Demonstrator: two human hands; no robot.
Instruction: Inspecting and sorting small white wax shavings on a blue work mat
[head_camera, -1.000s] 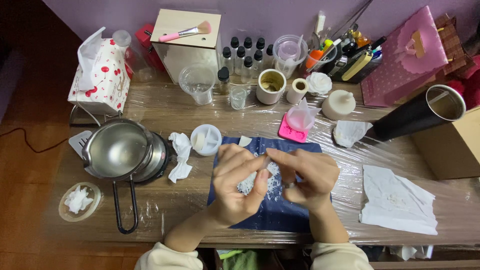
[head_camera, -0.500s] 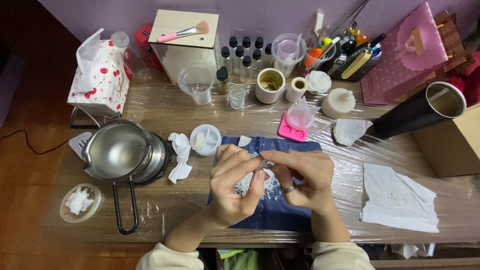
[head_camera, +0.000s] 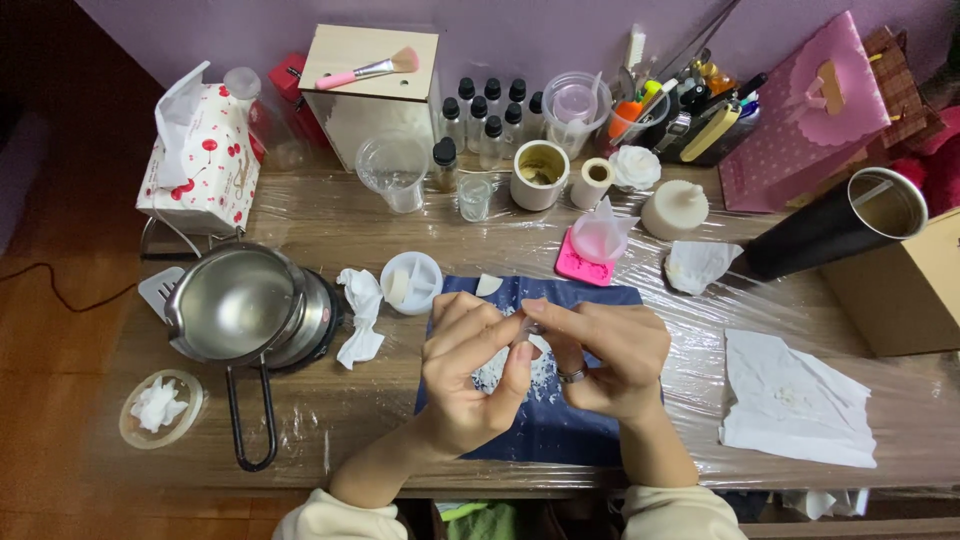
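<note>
Hands meet over dark blue mat (head_camera: 560, 430) at desk's near middle. Left hand (head_camera: 470, 375) and right hand (head_camera: 605, 355) pinch small clear piece (head_camera: 527, 328) between fingertips. Looks light, slippery; edge-hold advisable.

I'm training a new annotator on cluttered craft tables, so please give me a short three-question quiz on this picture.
1. True or false: the metal pot with the long handle stands to the right of the blue mat.
2. What lies on top of the wooden box at the back? A) a pink-handled brush B) a spoon C) scissors
3. Which hand wears a ring, and where are both hands?

Key:
1. False: the pot is left of the mat.
2. A, the pink-handled brush.
3. The right hand wears the ring; it and the left hand meet above the mat, pinching something small between the fingertips.
</note>
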